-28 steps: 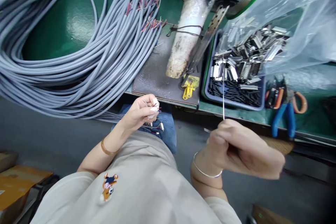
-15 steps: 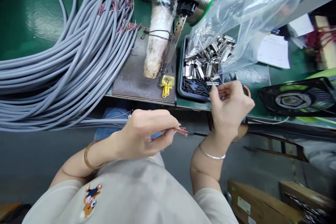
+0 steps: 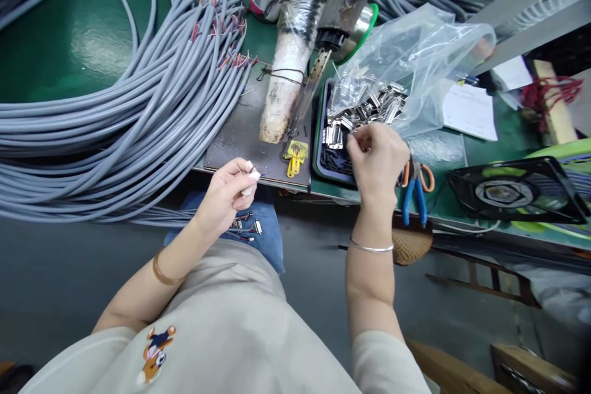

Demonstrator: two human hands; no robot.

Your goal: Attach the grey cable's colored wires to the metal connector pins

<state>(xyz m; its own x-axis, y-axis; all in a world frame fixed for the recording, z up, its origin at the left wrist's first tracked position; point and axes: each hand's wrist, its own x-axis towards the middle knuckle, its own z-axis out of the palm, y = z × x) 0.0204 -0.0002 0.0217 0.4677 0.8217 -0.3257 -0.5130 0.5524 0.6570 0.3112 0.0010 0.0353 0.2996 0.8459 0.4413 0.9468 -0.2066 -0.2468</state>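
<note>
My left hand (image 3: 228,194) is closed in a pinch at the bench edge, holding thin stripped wire ends beside the dark metal plate (image 3: 240,135). My right hand (image 3: 376,157) reaches over the blue tray (image 3: 323,163) of small metal connectors (image 3: 364,108), fingers curled among the parts; what they hold is hidden. A few finished connectors on wires (image 3: 244,225) lie on my lap. A clear plastic bag (image 3: 415,61) spills connectors into the tray.
A big bundle of grey cables (image 3: 115,117) with stripped ends covers the green bench at left. A wrapped soldering tool holder (image 3: 290,74), a yellow clip (image 3: 294,157), blue and orange pliers (image 3: 415,188), a black fan (image 3: 512,191) and papers (image 3: 468,111) sit around the tray.
My right hand moved up from the bench edge into the connector tray. My left hand drew back left toward the metal plate, still pinching the wire ends. The view shifted slightly.
</note>
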